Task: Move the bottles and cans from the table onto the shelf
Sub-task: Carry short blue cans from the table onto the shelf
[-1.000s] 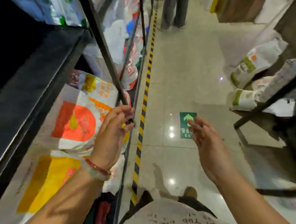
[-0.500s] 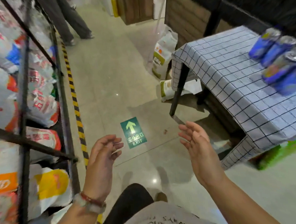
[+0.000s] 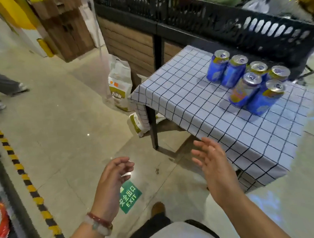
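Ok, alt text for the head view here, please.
Both hands, left and right, are empty and open over the floor beside a table with a checked cloth. Six cans stand clustered on it. A bag leans nearby, and an exit sign marks the floor.

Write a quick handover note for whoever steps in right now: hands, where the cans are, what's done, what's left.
Left hand: empty, fingers loosely curled, above the floor.
Right hand: empty, open, at the near edge of the checked table.
Six cans stand upright in a cluster on the table's far side; no bottles visible.
Done: no can on its way; the shelf is not clearly in view.
Left: carry all six cans to the shelf.
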